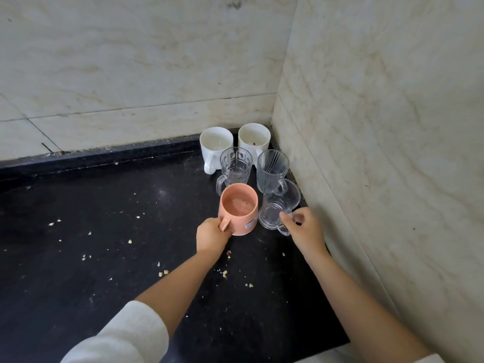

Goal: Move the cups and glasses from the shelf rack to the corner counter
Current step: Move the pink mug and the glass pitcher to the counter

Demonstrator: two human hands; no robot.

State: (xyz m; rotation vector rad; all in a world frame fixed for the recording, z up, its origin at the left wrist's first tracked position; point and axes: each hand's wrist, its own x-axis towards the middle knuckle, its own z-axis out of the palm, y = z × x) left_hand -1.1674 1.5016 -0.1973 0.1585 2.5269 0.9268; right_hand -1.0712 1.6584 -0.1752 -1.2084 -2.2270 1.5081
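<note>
Six vessels stand in the corner of the black counter (104, 231). Two white mugs (216, 142) (254, 138) are at the back by the wall. In front of them stand a patterned glass mug (234, 163) and a ribbed glass mug (272, 166). Nearest me are a peach-coloured cup (239, 208) and a plain clear glass mug (279, 205). My left hand (212, 235) grips the peach cup's handle. My right hand (305, 229) pinches the clear glass mug's handle. Both cups rest upright on the counter. The shelf rack is out of view.
Marble-tiled walls (379, 153) close the corner at the back and right. Pale crumbs (163, 273) are scattered over the dark counter. The counter's front edge (337, 347) shows at lower right.
</note>
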